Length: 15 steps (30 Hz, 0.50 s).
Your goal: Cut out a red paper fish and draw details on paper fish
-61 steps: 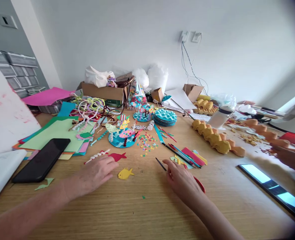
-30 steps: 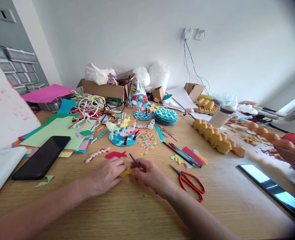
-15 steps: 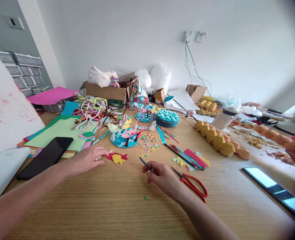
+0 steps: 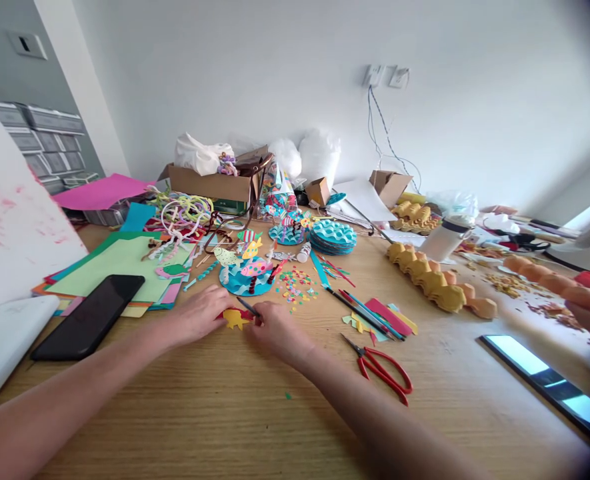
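My right hand [image 4: 277, 328] is closed around a dark pencil [image 4: 245, 305], its tip pointing up and left over the cut-out fish. Beneath and between my hands lie a yellow paper fish [image 4: 235, 319] and a red paper fish, the red one partly covered by my fingers. My left hand [image 4: 202, 312] rests at the left edge of the red fish; its fingers are bunched, and whether they pinch anything is hidden. Just behind stands a blue wavy base [image 4: 245, 283] bearing several decorated paper fish. Red-handled scissors [image 4: 385, 367] lie open to the right of my right hand.
Coloured paper sheets [image 4: 109, 267] and a black phone [image 4: 92, 317] lie at left. Confetti dots [image 4: 297, 285], pencils [image 4: 362, 313] and paper scraps are right of centre. Egg cartons [image 4: 427, 277], a white bottle [image 4: 445, 239] and a tablet [image 4: 545, 380] are further right.
My right hand has moved left with the pencil to the red and yellow fish. My left hand has shifted slightly right, onto the red fish's edge.
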### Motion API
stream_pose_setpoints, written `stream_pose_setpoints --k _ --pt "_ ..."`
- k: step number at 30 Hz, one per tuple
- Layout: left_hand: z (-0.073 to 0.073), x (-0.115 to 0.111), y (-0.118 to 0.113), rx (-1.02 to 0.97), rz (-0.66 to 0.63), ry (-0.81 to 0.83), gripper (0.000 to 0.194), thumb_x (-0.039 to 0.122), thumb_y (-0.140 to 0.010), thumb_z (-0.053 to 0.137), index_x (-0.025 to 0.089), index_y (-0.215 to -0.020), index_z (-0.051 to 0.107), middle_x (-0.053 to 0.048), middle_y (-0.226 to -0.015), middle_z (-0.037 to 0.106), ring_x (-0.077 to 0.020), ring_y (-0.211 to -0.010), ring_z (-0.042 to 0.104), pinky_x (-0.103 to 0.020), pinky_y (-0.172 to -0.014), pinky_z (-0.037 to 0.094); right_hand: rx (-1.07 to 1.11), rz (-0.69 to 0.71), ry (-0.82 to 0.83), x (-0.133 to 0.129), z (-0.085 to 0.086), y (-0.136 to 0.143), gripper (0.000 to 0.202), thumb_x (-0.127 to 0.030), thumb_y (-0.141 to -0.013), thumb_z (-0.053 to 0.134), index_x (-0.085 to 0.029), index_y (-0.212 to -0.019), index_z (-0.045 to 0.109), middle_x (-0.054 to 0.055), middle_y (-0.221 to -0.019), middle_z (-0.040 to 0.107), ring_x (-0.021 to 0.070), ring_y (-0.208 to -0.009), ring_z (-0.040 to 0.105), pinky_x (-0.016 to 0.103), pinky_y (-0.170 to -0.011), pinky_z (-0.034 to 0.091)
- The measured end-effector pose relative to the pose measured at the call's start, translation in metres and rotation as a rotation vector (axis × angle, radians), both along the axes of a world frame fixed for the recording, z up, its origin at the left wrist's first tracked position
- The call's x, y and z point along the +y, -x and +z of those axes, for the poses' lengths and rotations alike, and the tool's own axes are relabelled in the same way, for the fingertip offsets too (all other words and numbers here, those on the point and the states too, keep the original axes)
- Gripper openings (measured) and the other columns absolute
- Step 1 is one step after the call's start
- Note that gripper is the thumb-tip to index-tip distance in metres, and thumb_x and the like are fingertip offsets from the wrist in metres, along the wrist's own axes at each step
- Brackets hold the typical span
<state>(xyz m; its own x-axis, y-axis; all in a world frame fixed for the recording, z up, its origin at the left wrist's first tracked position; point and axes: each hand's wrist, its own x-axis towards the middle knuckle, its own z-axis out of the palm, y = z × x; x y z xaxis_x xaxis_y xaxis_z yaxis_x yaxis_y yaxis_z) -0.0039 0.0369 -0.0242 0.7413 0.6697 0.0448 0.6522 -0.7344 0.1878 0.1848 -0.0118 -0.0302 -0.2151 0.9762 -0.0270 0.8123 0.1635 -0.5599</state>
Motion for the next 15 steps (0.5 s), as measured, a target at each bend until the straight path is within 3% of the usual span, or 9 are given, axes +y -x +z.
stream_pose_setpoints --k 9,15 --pt "-0.0023 0.0113 -0.0039 0.029 0.019 0.002 0.011 0.010 -0.075 0.058 0.021 -0.075 0.061 -0.003 -0.085 0.063 -0.0226 -0.091 0.060 -0.031 -0.079 0.047 -0.053 -0.035 0.011 0.0021 -0.0020 0.0088 0.015 -0.018 -0.077 0.057 -0.016 -0.087 0.068 0.008 -0.086 0.070 0.0188 -0.075 0.059 0.025 -0.060 0.033" --pt "-0.0004 0.0029 -0.0027 -0.037 0.036 0.028 0.023 0.008 -0.076 0.053 0.021 -0.092 0.061 -0.002 -0.091 0.068 -0.0197 -0.085 0.063 -0.027 -0.073 0.048 0.073 -0.050 0.041 0.0041 -0.0046 0.0079 0.009 -0.015 -0.075 0.057 -0.017 -0.077 0.065 0.001 -0.075 0.065 0.0131 -0.066 0.052 0.022 -0.055 0.031"
